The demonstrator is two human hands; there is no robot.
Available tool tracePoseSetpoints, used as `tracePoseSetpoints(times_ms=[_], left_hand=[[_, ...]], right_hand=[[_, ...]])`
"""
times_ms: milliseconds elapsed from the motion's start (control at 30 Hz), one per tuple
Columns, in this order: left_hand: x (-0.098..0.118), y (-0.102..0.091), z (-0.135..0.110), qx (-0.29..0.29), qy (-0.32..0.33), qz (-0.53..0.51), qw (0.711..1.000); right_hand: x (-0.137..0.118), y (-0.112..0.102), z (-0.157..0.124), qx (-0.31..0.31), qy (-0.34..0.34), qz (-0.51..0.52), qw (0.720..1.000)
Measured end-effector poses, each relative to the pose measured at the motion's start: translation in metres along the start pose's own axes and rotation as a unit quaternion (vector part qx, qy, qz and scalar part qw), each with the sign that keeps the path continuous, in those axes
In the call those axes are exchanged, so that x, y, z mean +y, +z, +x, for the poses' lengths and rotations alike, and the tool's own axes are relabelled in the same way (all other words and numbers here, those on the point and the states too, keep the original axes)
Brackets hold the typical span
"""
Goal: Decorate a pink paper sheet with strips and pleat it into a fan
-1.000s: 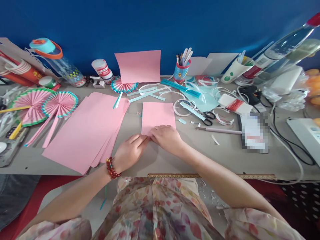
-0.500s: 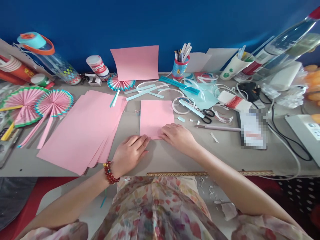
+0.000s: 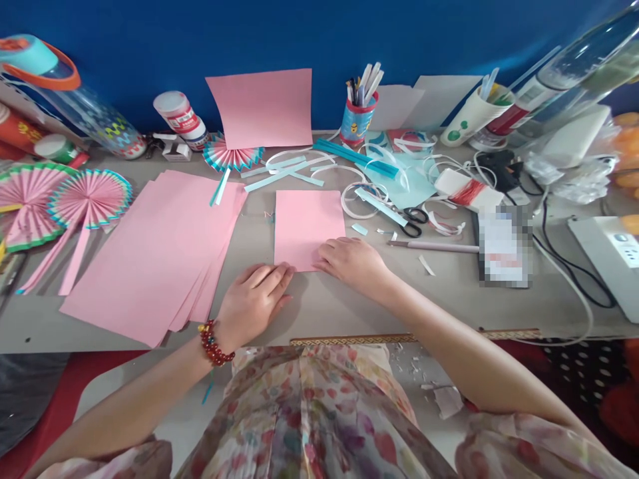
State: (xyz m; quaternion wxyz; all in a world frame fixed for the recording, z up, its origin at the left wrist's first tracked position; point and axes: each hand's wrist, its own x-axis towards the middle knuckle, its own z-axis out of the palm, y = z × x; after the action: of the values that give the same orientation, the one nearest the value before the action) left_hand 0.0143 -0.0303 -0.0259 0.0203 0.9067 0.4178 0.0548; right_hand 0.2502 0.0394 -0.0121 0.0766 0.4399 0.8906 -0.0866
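A pink sheet of paper [image 3: 307, 219], roughly square and apparently folded, lies flat on the table in front of me. At its near left corner the fingers of my left hand [image 3: 257, 296] are bent together and press on the edge; the thumb sits lower, off the paper. My right hand [image 3: 352, 266] has its fingers curled on the near right part of the same sheet, with its thumb hidden. To the left lies a stack of larger pink sheets [image 3: 150, 246], fanned at its right side. Both hands hold the paper against the table.
Pleated paper fans [image 3: 88, 198] lie far left. Behind stand a glue bottle [image 3: 180, 120], a propped pink sheet [image 3: 264, 110] and a pen cup [image 3: 358, 120]. Blue strips [image 3: 357, 156], scissors [image 3: 414, 219], a craft knife [image 3: 434, 247] and a power strip [image 3: 606, 249] are rightward.
The view has shifted slightly, so things on the table appear higher and the left side further left. My hands stay at the near edge of the pink sheet, nearly unmoved.
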Motion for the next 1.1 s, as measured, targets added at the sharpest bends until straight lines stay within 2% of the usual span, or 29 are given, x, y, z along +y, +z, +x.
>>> tracePoseSetpoints(times_ms=[367,700,800,967,1100], left_hand=[[0.001,0.000,-0.001,-0.002,0.002,0.008,1.000],[0.000,-0.005,0.001,-0.014,-0.003,-0.002,1.000],[0.007,-0.006,0.007,0.006,-0.021,-0.007,1.000],[0.025,0.005,0.020,0.017,0.031,-0.029,0.999],[0.027,0.017,0.022,0.017,0.034,-0.059,0.997]], right_hand=[[-0.001,0.001,-0.002,0.000,0.005,-0.002,1.000],[-0.001,0.014,-0.008,0.062,-0.007,-0.001,0.998],[-0.001,0.015,-0.008,0.075,-0.010,0.000,0.997],[-0.004,0.015,-0.007,0.088,-0.009,-0.004,0.996],[0.004,0.009,-0.013,0.096,-0.026,0.039,0.994]])
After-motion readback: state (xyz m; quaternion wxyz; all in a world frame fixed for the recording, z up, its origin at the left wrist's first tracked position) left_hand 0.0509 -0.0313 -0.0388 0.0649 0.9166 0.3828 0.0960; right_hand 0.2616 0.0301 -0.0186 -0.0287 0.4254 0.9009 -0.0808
